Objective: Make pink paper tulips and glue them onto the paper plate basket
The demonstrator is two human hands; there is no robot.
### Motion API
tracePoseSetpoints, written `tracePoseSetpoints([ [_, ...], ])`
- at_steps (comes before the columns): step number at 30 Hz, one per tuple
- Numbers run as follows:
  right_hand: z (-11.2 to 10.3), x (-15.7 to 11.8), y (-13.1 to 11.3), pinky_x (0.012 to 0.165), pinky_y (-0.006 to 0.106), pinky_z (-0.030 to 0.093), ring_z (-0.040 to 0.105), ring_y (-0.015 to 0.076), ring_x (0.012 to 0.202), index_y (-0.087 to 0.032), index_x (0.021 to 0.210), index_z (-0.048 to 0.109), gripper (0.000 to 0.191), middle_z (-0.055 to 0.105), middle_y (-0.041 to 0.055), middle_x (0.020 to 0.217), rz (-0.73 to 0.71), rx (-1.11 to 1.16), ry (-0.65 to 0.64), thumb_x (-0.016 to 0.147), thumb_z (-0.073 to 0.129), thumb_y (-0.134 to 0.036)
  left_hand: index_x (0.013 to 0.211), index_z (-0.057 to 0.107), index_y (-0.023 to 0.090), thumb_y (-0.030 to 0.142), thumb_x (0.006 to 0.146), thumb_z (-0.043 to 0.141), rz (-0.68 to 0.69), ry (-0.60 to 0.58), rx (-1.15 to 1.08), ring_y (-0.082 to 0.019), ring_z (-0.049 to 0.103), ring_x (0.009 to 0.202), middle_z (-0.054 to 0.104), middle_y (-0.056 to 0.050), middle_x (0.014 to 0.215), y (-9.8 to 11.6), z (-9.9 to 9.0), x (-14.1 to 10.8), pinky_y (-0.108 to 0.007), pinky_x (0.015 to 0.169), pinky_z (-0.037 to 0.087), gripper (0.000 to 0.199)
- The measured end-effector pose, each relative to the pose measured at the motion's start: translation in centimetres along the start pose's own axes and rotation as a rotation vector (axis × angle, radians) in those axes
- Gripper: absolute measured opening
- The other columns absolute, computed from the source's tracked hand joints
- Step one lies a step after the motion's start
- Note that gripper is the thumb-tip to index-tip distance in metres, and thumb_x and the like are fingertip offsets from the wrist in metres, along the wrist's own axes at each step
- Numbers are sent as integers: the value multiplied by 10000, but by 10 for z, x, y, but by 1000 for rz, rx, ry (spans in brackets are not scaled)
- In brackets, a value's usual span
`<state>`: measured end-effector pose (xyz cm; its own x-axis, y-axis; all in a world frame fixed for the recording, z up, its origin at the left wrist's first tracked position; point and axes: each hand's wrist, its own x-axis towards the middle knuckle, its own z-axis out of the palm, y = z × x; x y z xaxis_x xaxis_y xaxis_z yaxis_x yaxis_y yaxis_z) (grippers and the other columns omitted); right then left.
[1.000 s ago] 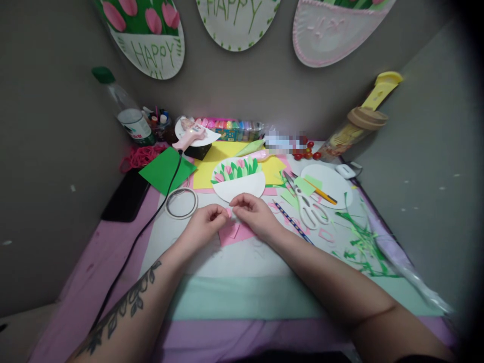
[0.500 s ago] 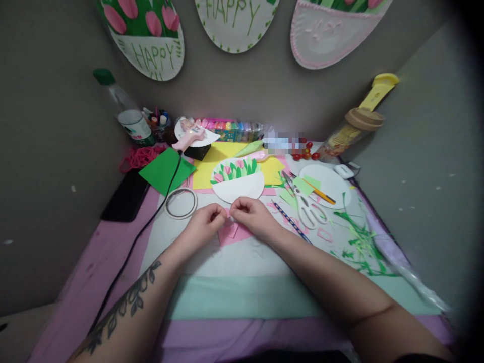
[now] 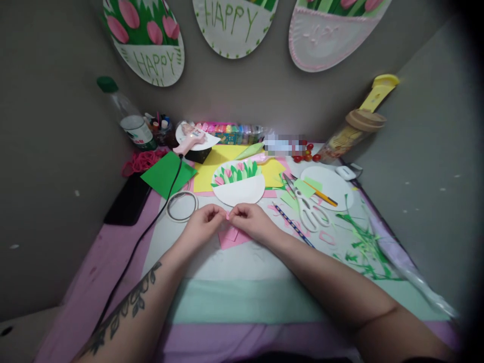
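My left hand (image 3: 206, 222) and my right hand (image 3: 251, 220) meet at the middle of the table, both closed in a pinch. Between their fingertips is a small piece of pink paper (image 3: 227, 215), mostly hidden by the fingers. Beneath them lies a larger pink paper sheet (image 3: 231, 243) on the white covering. Just beyond my hands is a paper plate (image 3: 240, 190) with pink paper tulips and green paper leaves on its upper half. A roll of tape (image 3: 182, 206) rests left of my left hand, and a dark patterned pencil (image 3: 293, 224) lies right of my right hand.
White-handled scissors (image 3: 312, 214) and a yellow pencil (image 3: 325, 197) lie at the right, with green paper scraps (image 3: 363, 244). A pink glue gun (image 3: 189, 142) trails a black cord across the left. A bottle (image 3: 134, 126) and a lidded cup (image 3: 351, 133) stand at the back corners.
Both hands stay pinched together, with only slight finger movement around the pink paper. The whole view has shifted a little, so things appear slightly lower.
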<state>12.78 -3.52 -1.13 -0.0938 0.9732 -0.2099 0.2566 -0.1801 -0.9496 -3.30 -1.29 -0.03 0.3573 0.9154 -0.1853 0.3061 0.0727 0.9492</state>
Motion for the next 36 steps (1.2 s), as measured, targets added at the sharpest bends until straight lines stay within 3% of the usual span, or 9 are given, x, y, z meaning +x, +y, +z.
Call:
tracePoseSetpoints([
  [3,0,1,1,508,209,368,477,103,530,-147,656,626,97,561,-27,567,-20,-38,-7,686,551,-201,705,615,160,312,743,537,7,6,39,-142,545,656,616,-7,683,-2,0,0,-238,626,410,176],
  [6,-1,2,5,553,223,410,535,121,589,-150,734,658,129,626,-1,657,-68,-117,66,726,532,-174,686,618,158,291,737,524,-4,36,75,-144,550,657,617,-7,676,-5,-2,2,-234,623,405,170],
  [9,-4,2,13,658,256,452,584,144,699,-163,796,682,206,661,26,781,-244,-309,150,726,504,-86,689,625,158,298,731,529,-18,75,135,-150,553,656,621,-9,672,-11,-4,5,-235,614,399,175],
  [13,-4,3,21,772,291,466,606,178,869,-179,866,706,297,677,54,911,-444,-546,95,746,477,-32,696,650,160,313,722,540,-12,115,239,-157,563,652,644,-10,671,-18,-5,9,-236,607,393,191],
  [20,-3,2,23,778,288,473,610,193,915,-192,898,724,311,691,43,989,-412,-702,62,752,494,-42,717,692,154,331,722,527,-32,37,365,-173,597,678,702,-35,713,-15,-2,15,-235,599,394,242],
  [26,-4,-1,22,808,278,466,601,188,946,-184,928,717,311,685,41,1011,-394,-731,42,776,476,-58,718,699,176,321,741,503,-20,79,619,-170,600,649,711,-33,700,-15,3,17,-250,592,370,245],
  [36,-8,-2,22,809,287,443,556,195,946,-192,924,722,290,698,59,952,-455,-865,-30,816,484,-67,682,677,176,325,729,525,-21,82,645,-153,585,608,689,-22,648,-13,5,17,-242,573,359,218],
])
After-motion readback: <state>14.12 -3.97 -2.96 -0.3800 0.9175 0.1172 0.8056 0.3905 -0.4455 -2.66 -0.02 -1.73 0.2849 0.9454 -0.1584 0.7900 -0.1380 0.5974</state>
